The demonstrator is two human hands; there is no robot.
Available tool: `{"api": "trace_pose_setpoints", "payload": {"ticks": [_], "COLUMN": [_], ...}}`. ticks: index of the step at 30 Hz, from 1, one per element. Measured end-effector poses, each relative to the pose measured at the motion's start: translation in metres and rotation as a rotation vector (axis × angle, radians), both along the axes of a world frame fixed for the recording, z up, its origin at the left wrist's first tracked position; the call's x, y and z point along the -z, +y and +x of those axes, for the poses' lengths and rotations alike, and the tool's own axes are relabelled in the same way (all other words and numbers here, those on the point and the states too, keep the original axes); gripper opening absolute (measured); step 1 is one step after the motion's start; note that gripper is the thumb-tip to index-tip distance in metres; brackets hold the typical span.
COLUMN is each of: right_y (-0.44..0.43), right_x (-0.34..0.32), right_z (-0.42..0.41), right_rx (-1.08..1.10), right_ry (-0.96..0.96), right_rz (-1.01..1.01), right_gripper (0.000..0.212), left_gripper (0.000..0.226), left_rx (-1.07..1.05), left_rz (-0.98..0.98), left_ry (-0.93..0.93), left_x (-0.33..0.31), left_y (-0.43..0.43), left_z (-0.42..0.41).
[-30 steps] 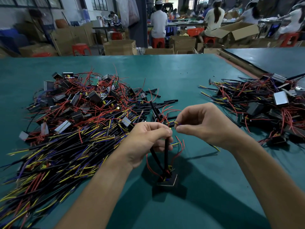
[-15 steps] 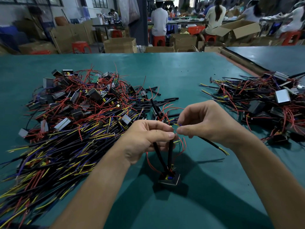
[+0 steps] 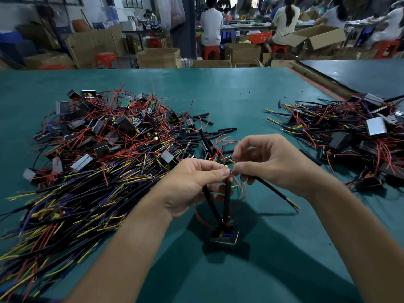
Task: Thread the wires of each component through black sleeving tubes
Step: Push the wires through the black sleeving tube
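A small black component (image 3: 225, 236) hangs just above the green table (image 3: 218, 99), with two black sleeved leads (image 3: 226, 200) rising from it. My left hand (image 3: 188, 186) pinches the tops of those leads between thumb and forefinger. My right hand (image 3: 275, 165) pinches thin wire ends beside my left fingertips and also holds a black sleeving tube (image 3: 276, 192) that slants down to the right, with yellow wire tips showing at its lower end. Thin red wires (image 3: 241, 189) loop loose below both hands.
A big heap of components with red, yellow and purple wires (image 3: 91, 162) covers the table's left side. Loose black sleeving tubes (image 3: 209, 133) lie behind my hands. A second heap of components (image 3: 354, 136) lies at the right. People sit among cardboard boxes beyond the table.
The black tube in my right hand has slid farther out to the lower right, and its yellow tips now show clearly. Both hands stay close together; the component hangs a little lower.
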State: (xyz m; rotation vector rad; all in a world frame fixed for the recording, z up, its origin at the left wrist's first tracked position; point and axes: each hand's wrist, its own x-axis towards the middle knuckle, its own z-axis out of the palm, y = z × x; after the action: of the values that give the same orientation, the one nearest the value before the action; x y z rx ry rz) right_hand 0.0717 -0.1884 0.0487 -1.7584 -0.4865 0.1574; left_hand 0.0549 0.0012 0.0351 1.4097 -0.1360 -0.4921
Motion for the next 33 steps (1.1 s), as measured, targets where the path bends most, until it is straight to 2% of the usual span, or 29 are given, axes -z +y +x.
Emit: {"api": "trace_pose_setpoints", "payload": {"ticks": [6, 13, 17, 25, 33], "right_y": [0.001, -0.002, -0.002, 0.003, 0.002], "right_x": [0.001, 0.001, 0.001, 0.003, 0.006], "right_z": [-0.001, -0.001, -0.001, -0.002, 0.001], "right_rx": [-0.018, 0.006, 0.025, 0.063, 0.094], "right_ry": [-0.125, -0.240, -0.292, -0.457, -0.446], "right_rz": [-0.067, -0.210, -0.266, -0.339, -0.324], "right_gripper": [0.025, 0.007, 0.008, 0.015, 0.012], "left_gripper": [0.017, 0.015, 0.014, 0.007, 0.019], "left_rx": [-0.021, -0.082, -0.105, -0.132, -0.302], "left_rz": [-0.085, -0.004, 0.020, -0.074, 0.078], "left_ry": [0.038, -0.060, -0.087, 0.041, -0.260], "left_x": [-0.002, 0.000, 0.001, 0.003, 0.005], "left_y": [-0.002, -0.005, -0.007, -0.006, -0.015], "left_z": [-0.002, -0.002, -0.002, -0.001, -0.003]}}
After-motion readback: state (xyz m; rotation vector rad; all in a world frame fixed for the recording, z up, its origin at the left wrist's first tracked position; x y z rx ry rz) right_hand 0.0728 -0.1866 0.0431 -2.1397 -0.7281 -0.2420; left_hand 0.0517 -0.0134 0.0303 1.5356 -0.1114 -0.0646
